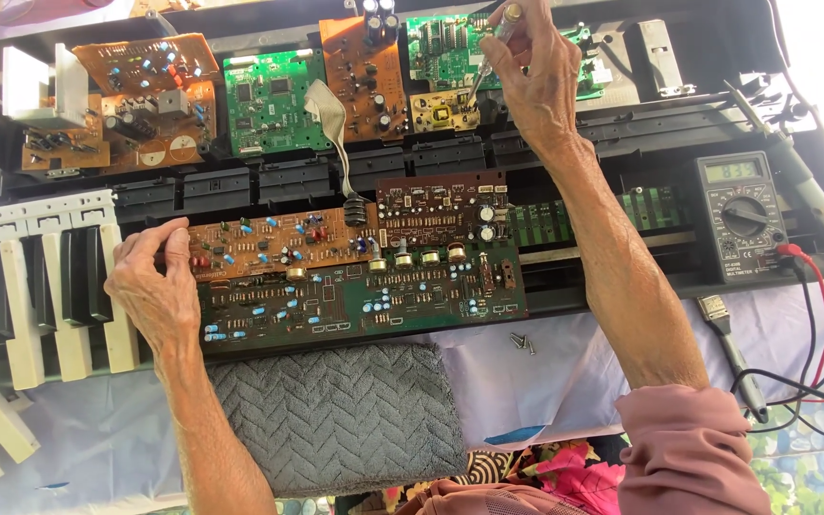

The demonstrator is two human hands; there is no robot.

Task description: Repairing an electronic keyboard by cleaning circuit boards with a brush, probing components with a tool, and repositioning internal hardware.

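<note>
My right hand (531, 72) is shut on a screwdriver (493, 48) with a clear handle, its tip down on a small yellowish board (441, 112) inside the opened keyboard case. My left hand (150, 281) rests on the left end of a large brown and green circuit board (355, 272) that lies across the case's front edge, fingers curled over its corner. A grey ribbon cable (336, 124) runs from that board up to the boards at the back.
Several orange and green circuit boards (264, 100) line the back of the case. Black and white keys (30, 296) lie at left. A multimeter (741, 215) with red and black leads sits at right, beside a small brush (731, 353). Loose screws (522, 340) and a grey towel (336, 415) lie in front.
</note>
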